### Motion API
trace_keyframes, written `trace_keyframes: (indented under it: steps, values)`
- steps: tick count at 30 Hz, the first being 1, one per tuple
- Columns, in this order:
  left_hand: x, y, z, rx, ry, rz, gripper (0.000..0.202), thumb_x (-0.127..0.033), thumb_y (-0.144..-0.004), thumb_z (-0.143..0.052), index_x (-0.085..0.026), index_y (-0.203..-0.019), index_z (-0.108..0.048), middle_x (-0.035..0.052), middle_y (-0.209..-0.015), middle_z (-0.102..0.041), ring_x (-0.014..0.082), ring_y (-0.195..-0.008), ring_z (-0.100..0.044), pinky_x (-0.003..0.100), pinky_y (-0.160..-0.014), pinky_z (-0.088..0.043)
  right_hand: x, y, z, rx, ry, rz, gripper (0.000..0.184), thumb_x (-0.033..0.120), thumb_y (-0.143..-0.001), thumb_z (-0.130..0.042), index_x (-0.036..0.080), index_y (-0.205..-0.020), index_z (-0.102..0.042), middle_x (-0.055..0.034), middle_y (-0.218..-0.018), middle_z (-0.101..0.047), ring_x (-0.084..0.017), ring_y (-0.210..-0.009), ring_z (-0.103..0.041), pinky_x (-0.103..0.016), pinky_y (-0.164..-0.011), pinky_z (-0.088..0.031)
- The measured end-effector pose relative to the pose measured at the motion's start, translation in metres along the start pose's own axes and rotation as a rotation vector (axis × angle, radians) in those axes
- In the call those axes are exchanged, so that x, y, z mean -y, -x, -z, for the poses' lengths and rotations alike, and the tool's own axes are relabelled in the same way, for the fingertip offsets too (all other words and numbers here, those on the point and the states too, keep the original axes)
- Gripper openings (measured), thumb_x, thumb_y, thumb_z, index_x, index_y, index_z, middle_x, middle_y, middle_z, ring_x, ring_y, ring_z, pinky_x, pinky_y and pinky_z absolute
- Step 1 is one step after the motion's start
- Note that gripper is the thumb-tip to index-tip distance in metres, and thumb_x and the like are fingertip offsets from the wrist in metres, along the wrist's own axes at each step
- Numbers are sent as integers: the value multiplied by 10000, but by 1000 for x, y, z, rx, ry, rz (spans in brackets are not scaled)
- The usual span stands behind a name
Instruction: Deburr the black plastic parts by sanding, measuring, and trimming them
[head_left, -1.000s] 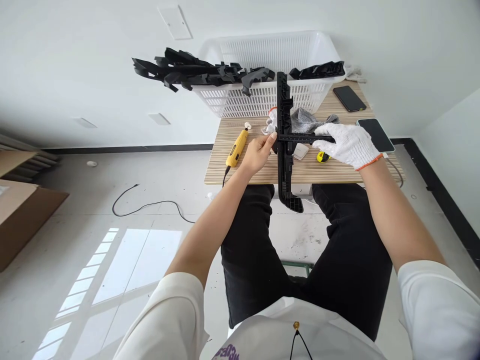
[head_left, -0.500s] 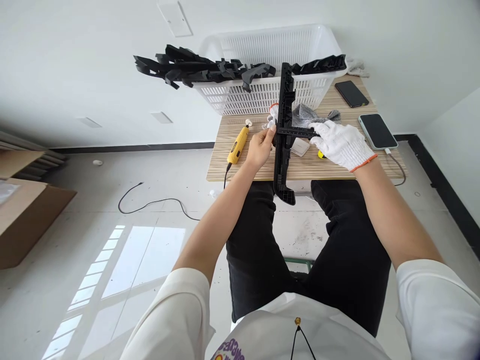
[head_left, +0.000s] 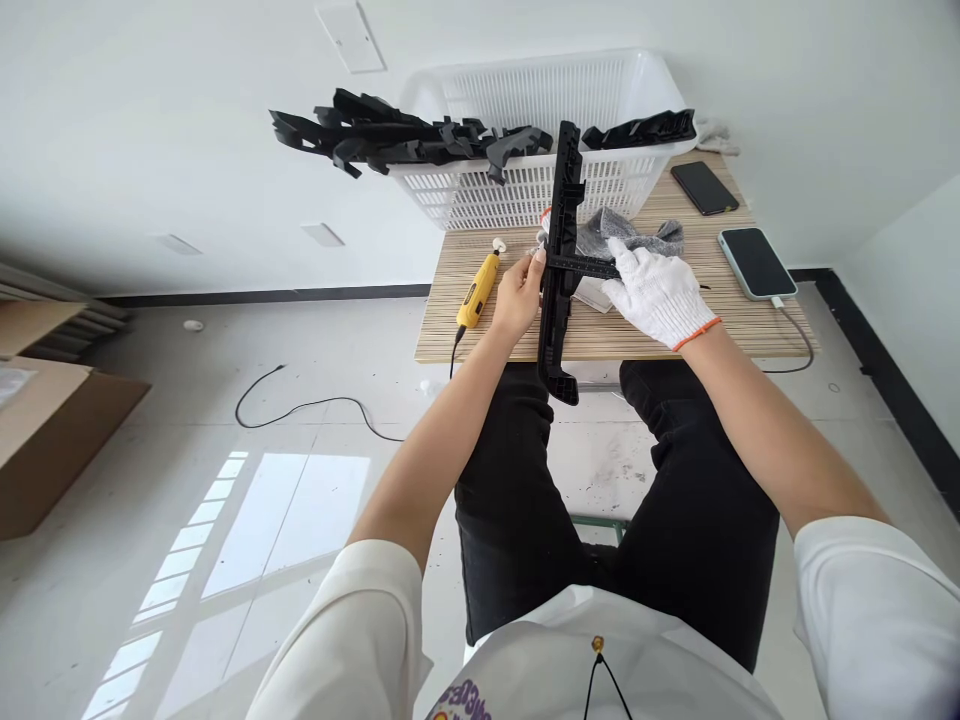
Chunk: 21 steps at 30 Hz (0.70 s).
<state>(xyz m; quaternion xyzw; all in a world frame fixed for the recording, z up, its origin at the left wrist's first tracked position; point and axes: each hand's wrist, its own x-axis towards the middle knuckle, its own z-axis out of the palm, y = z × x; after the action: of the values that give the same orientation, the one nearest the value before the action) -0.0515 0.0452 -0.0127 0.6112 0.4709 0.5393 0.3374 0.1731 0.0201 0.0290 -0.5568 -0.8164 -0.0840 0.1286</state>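
Observation:
My bare left hand (head_left: pixel 520 292) grips a long black plastic part (head_left: pixel 556 310) by its left edge, thumb on top. The part is held up over the table's front half, its lower end reaching over my lap. My right hand (head_left: pixel 651 292), in a white knitted glove with an orange cuff, is closed on a black caliper (head_left: pixel 585 266) with scale marks. The caliper lies across the part's middle; whether its jaws touch the part I cannot make out. A grey cloth (head_left: pixel 630 236) and a partly covered white object (head_left: pixel 594 294) lie beneath.
A white plastic basket (head_left: pixel 517 198) stands at the table's back, with several black plastic parts (head_left: pixel 405 138) across its rim. To the left lies a yellow corded rotary tool (head_left: pixel 477 292). Two phones (head_left: pixel 756 264) lie on the right, one plugged into a cable.
The black plastic part has shifted slightly left and tilted a little. My gloved right hand has moved left with the caliper, nearer the part.

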Motion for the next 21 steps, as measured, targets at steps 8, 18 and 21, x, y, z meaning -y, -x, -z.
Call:
trace_keyframes:
  steps: [8,18,21]
  values:
    - [4,0,1,68,48,39,659,-857,-837,-444,-212,-700,-437,-14,-648,-428,96,-541,-508,245,-482,-490,-9,-8,-6,-83,17,41,725,538,-989,-387,105,-1569,-432,-222,-1133,-711,-346,-984,-676,-476,-853,-487]
    - [7,-5,8,141,96,71,603,-794,-880,-499,-204,-754,-523,8,-709,-459,123,-655,-572,241,-540,-536,-18,-4,17,98,-10,30,645,540,-1017,-396,250,-1591,-431,-123,-1196,-751,-333,-972,-713,-452,-815,-523]
    - [3,-2,9,134,89,85,527,-718,-917,-563,-203,-807,-585,14,-731,-500,131,-674,-582,231,-534,-549,-24,-3,21,126,-65,20,602,584,-1008,-409,346,-1557,-471,-60,-1260,-739,-333,-1004,-714,-465,-825,-541]
